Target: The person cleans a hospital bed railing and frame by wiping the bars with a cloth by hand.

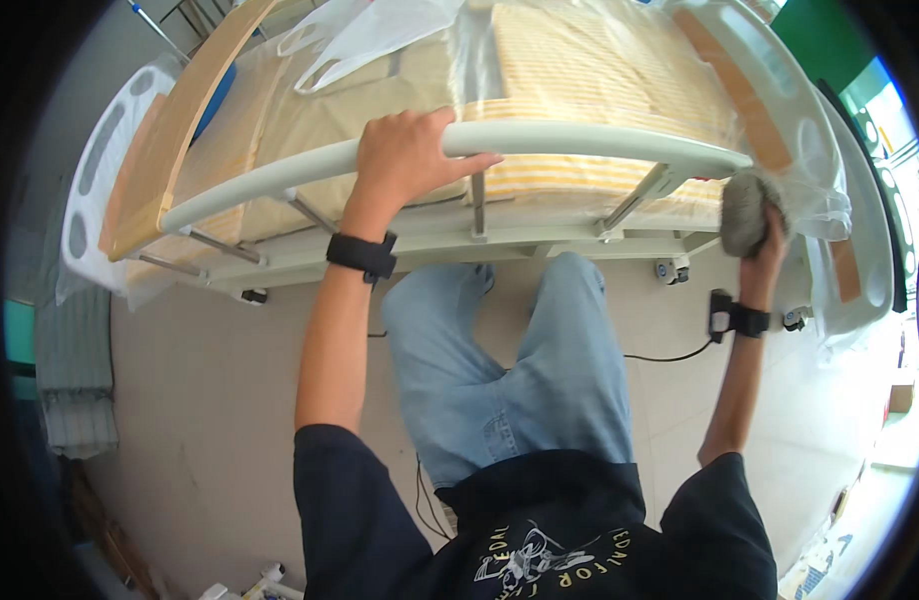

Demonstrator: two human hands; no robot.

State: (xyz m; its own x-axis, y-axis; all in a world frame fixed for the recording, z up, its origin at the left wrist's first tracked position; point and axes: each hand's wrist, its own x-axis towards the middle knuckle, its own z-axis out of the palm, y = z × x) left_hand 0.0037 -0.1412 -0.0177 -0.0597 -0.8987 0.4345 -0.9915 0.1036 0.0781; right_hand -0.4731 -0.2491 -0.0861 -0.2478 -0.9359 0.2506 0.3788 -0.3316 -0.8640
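Note:
My left hand (405,155) is wrapped over the pale top bar of a bed side rail (580,138), its thumb pointing right along the bar. In my right hand (773,250) is a grey cloth (746,212), bunched up at the rail's right end; part of my fingers is hidden behind it. The cloth is slightly blurred. Behind the rail lies a bed with a yellow-striped mattress (600,70) under clear plastic. Both wrists carry black straps.
A white plastic bag (370,45) lies on the mattress. White bed end boards stand at left (105,170) and right (805,120), and a wooden board (195,110) crosses the left end. Castors (670,270) and a black cable (670,357) are near the floor.

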